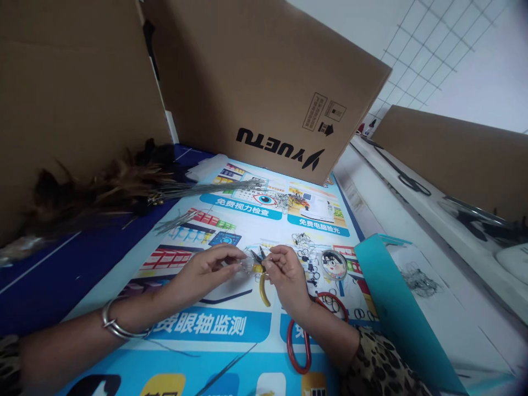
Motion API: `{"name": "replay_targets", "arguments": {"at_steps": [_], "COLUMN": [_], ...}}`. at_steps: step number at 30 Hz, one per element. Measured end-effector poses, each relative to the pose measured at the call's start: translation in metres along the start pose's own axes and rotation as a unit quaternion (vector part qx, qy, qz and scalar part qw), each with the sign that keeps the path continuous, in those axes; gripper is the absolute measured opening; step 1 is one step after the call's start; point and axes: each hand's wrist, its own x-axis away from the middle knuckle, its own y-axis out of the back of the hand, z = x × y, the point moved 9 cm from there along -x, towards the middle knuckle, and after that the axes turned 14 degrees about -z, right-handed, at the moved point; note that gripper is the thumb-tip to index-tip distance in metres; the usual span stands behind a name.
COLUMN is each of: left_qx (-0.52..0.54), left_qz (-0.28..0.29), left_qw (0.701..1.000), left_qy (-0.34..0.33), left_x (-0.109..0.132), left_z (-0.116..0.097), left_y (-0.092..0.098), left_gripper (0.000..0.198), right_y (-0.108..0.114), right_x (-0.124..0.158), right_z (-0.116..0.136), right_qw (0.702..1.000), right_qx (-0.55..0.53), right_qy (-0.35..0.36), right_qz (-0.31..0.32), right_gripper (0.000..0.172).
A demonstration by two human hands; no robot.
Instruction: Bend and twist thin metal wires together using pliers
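My left hand [216, 269] is closed, thumb and forefinger pinched on a small wire piece [246, 267] at the middle of the printed sheet. Just to its right my right hand [286, 275] is closed too, its fingertips pinched at the thin wire. Yellow-handled pliers [264, 289] lie between and under my hands, jaws pointing up and away. Red-handled scissors [299, 349] lie partly under my right forearm. Small black rings and clips [312, 272] are scattered right of my right hand, beside a round tin [334, 265].
Bundles of thin wire [214, 188] lie on the far part of the sheet, with brown feathers [99, 184] at the left. Upright cardboard [256, 71] walls the back. A teal box [406, 313] stands at the right.
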Motion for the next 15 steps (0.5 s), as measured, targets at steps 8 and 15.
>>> {"name": "replay_targets", "arguments": {"at_steps": [8, 15], "left_qx": [0.002, 0.039], "left_qz": [-0.042, -0.050], "left_qw": [0.999, 0.997], "left_qy": [-0.006, 0.041], "left_x": [-0.0045, -0.0057], "left_z": [-0.0108, -0.0026], "left_y": [0.0091, 0.0085], "left_gripper": [0.012, 0.016], "right_y": [-0.0013, -0.0066], "right_x": [-0.0006, 0.0024], "right_z": [-0.0032, -0.0030], "right_qw": [1.000, 0.999], "right_qx": [-0.001, 0.008], "right_qy": [-0.001, 0.002], "right_qz": [0.006, 0.031], "right_gripper": [0.024, 0.022]}}
